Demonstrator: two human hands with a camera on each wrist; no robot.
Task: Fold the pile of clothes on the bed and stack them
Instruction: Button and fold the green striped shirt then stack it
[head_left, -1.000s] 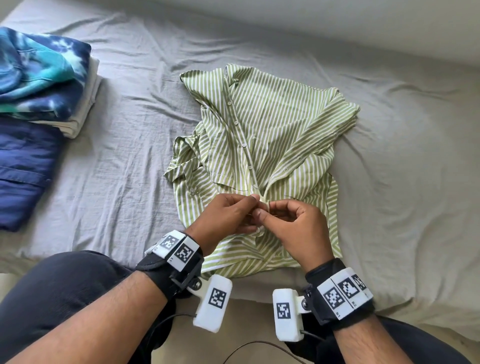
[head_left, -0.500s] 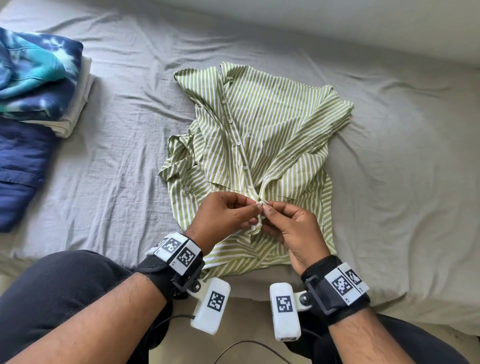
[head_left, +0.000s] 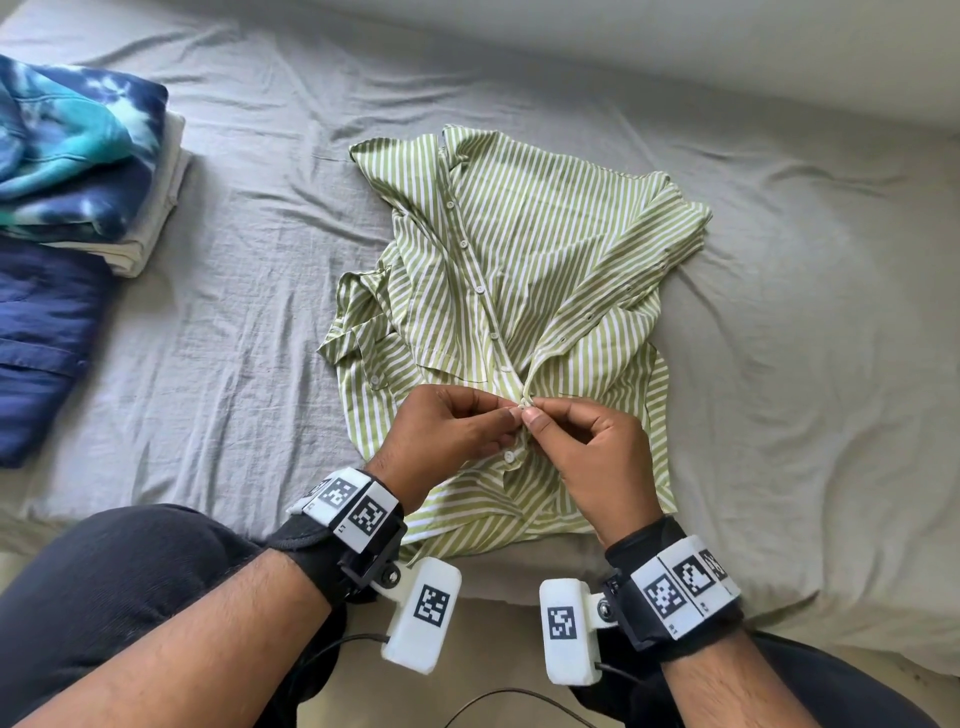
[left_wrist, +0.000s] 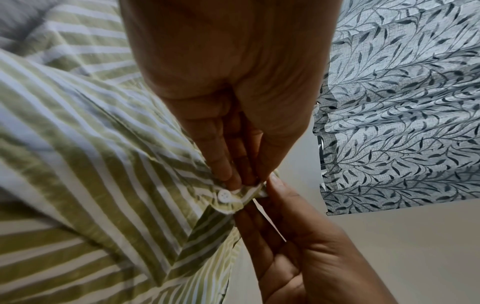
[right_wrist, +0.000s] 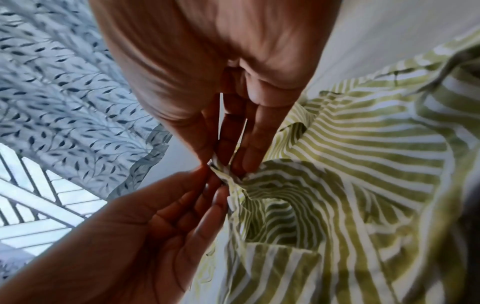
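Note:
A green-and-white striped shirt (head_left: 524, 270) lies crumpled on the grey bed sheet (head_left: 249, 322), collar at the far end. My left hand (head_left: 452, 431) pinches the button edge of its front placket, and a white button (left_wrist: 224, 195) shows just below the fingertips. My right hand (head_left: 587, 447) pinches the facing buttonhole edge, so both hands meet at one point on the shirt (right_wrist: 337, 185), low on its front. Another button (head_left: 509, 457) sits just below the hands.
A stack of folded clothes stands at the left: a blue tie-dye garment (head_left: 67, 156) on white folded pieces (head_left: 156, 208), with a navy garment (head_left: 36, 338) nearer me. My dark-trousered knees frame the near bed edge. A leaf-patterned curtain (left_wrist: 405, 102) hangs beyond.
Both hands have stayed pinched on the shirt's front edges, drawing them together at the same spot. The view has shifted slightly, so the shirt and stack sit a little differently in frame.

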